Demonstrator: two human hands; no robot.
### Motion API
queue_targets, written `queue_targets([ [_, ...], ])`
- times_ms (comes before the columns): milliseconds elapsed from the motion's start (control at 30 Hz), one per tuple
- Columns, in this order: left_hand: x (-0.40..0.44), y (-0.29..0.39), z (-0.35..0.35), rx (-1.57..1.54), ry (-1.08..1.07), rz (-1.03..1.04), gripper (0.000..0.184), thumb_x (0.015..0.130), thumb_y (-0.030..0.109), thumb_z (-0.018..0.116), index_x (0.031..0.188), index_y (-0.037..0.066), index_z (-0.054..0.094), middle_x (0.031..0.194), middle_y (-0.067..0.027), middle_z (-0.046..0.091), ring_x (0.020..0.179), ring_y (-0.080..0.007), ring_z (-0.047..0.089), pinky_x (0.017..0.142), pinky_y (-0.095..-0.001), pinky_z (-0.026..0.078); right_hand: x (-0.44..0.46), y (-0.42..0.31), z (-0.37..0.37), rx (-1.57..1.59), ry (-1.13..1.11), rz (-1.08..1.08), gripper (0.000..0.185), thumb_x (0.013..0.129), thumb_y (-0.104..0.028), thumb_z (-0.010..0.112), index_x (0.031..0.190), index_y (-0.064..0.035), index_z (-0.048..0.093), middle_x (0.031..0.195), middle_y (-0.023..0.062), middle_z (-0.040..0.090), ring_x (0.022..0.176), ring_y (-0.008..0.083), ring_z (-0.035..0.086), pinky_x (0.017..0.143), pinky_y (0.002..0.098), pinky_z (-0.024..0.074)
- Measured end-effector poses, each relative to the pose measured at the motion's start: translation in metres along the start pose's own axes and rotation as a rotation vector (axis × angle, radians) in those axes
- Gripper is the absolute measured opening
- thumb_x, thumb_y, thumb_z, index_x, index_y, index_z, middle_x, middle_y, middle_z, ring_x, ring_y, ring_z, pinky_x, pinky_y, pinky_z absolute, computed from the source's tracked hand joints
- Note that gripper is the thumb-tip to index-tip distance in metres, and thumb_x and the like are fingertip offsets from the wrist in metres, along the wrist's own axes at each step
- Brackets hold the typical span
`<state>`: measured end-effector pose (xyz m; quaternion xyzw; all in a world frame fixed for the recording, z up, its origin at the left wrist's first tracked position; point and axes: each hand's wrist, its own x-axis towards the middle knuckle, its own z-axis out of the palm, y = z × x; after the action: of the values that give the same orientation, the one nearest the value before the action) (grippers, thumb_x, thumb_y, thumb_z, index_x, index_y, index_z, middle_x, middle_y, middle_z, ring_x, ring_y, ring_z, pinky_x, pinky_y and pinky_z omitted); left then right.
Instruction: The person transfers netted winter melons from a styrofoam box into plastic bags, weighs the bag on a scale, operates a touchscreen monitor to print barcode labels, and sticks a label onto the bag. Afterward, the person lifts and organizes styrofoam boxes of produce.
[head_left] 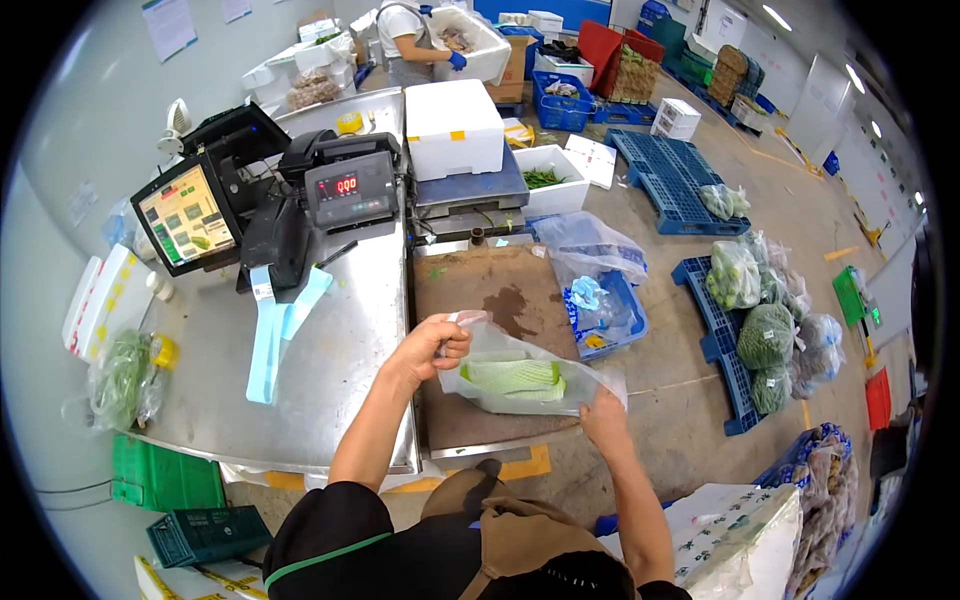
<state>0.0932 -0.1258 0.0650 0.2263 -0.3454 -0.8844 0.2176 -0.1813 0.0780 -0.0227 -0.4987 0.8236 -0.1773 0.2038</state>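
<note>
A clear plastic bag (505,347) is stretched between my two hands over a brown, stained board. Inside it lies a pale green vegetable in white foam netting (512,377); its exact kind is hard to make out. My left hand (432,345) is closed on the bag's upper left corner. At the opposite end, my right hand (603,418) grips the bag's right edge. The brown board (465,290) lies just beneath the bag, with the steel table (345,400) to its left.
A weighing scale (350,190) with a red display stands by a touch screen (188,215). Blue label strips (265,335) hang from a printer. A foam box (455,130) sits farther back. To the right are a blue basket (625,310) and pallets with bagged vegetables (768,335). Another person (405,40) handles a foam box behind.
</note>
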Motion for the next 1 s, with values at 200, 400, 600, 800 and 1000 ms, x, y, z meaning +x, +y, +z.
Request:
queue_targets([
  [200,0.025,-0.055,-0.023,-0.077,0.109,-0.187,0.011,0.082,0.006,0.051,0.076,0.011,0.043,0.062,0.0032,0.040,0.052,-0.0058,0.036,0.042,-0.0204,0.028,0.003,0.040,0.060,-0.166,0.086,-0.042,0.065,0.071,-0.013,0.069,0.128,-0.0008,0.040,0.117,0.0321,0.049,0.103,0.0440,0.054,0.084,0.0474,0.0467],
  [400,0.035,-0.068,-0.011,0.218,0.166,-0.156,0.009,0.086,0.009,0.056,0.080,0.008,0.049,0.066,0.0012,0.046,0.055,-0.0084,0.042,0.049,-0.0242,0.036,-0.012,0.047,0.050,0.039,0.017,-0.264,0.054,0.072,-0.011,0.068,0.122,-0.0015,0.048,0.120,0.0281,0.049,0.104,0.0442,0.052,0.087,0.0450,0.0462],
  [600,0.030,-0.075,-0.002,0.476,0.260,-0.050,0.020,0.088,0.022,0.061,0.090,0.003,0.056,0.072,-0.0019,0.055,0.063,-0.0108,0.051,0.057,-0.0270,0.043,-0.100,0.003,-0.012,0.164,0.267,-0.257,0.042,0.074,-0.004,0.065,0.114,-0.0006,0.054,0.114,0.0223,0.055,0.102,0.0394,0.054,0.087,0.0411,0.0452],
  [800,0.008,-0.093,-0.005,1.138,0.710,0.373,0.053,0.088,0.031,0.059,0.124,-0.006,0.047,0.122,-0.0235,0.052,0.116,-0.0324,0.048,0.099,-0.0371,0.037,-0.242,0.042,-0.080,-0.057,0.626,0.106,0.069,0.068,-0.003,0.071,0.131,-0.0022,0.043,0.130,0.0221,0.045,0.121,0.0390,0.042,0.100,0.0426,0.0362],
  [1000,-0.027,-0.102,0.069,1.179,0.706,0.781,0.050,0.090,0.022,0.056,0.129,-0.006,0.043,0.129,-0.0216,0.048,0.117,-0.0297,0.048,0.100,-0.0359,0.036,-0.388,0.069,-0.141,-0.336,0.745,0.742,0.106,0.053,-0.021,0.085,0.141,-0.0055,0.027,0.142,0.0244,0.026,0.130,0.0409,0.028,0.105,0.0486,0.0277],
])
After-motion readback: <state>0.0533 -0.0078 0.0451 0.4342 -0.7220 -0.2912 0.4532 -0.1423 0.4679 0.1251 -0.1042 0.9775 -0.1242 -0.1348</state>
